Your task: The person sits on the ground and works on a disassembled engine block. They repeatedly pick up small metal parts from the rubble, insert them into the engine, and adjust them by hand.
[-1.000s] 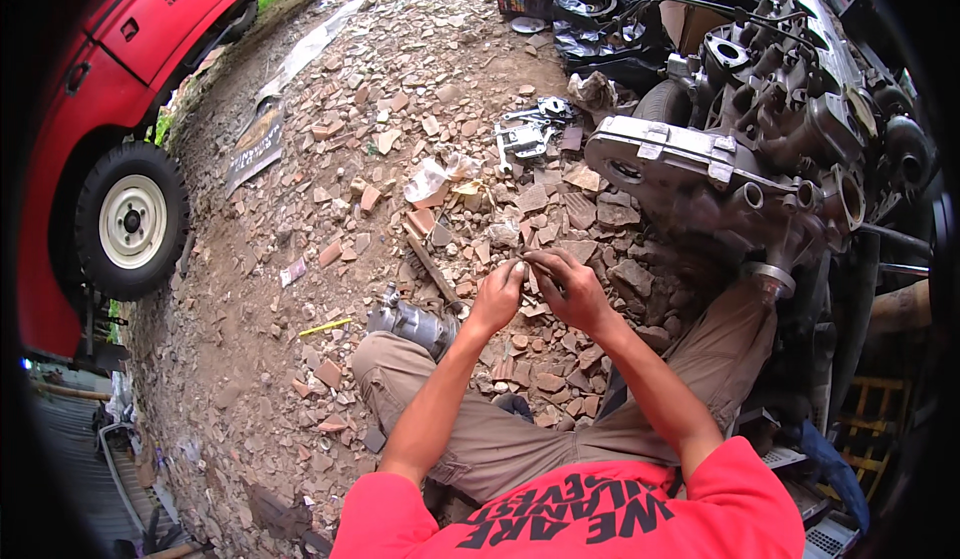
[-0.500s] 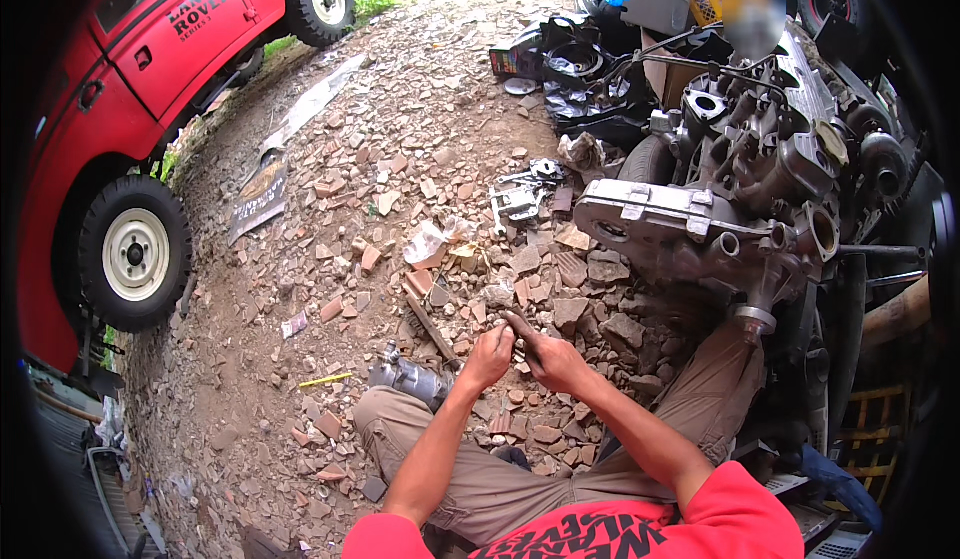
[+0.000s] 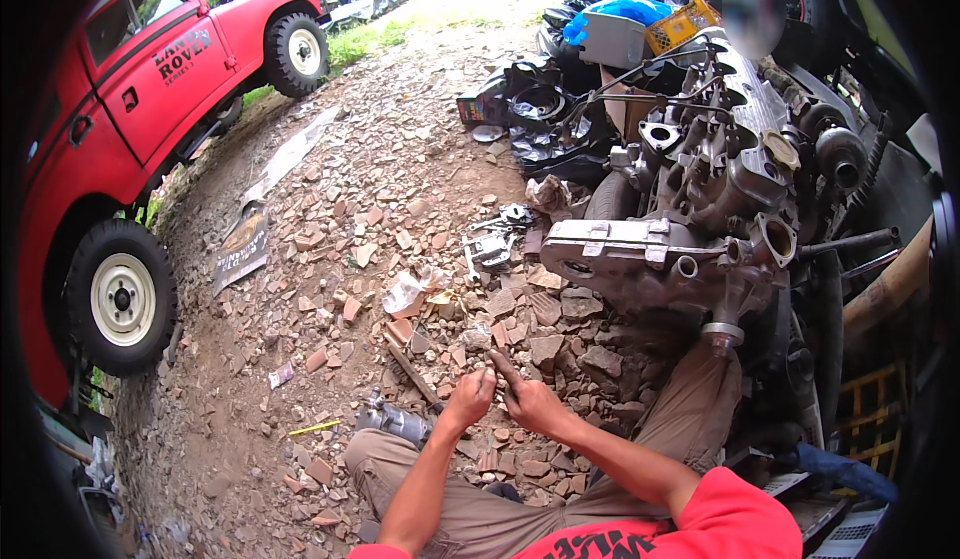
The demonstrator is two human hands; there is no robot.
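Observation:
In front of my lap, my left hand point(image 3: 470, 399) is closed, its thumb and fingers pressed together. Close beside it is my right hand point(image 3: 534, 405), fingers curled and one darkened finger stretched forward. Whatever small thing they may hold is hidden by the fingers. A grey cylindrical metal part point(image 3: 394, 421) lies by my left knee, left of my left hand. Just beyond it a narrow brownish bar point(image 3: 412, 371) rests on the stones. Farther ahead, several metal wrenches and tools point(image 3: 490, 247) lie in a heap.
A large engine block point(image 3: 690, 229) stands at the right, touching close to my right knee. Behind it are black bags point(image 3: 560, 109) and a yellow crate point(image 3: 682, 25). A red off-road vehicle point(image 3: 150, 89) is at the left. Broken tile covers the ground; a yellow strip point(image 3: 315, 428) lies on it.
The view has tipped upward, so everything sits lower and a little to the left. My two hands have drawn slightly apart; the things on the ground have not moved.

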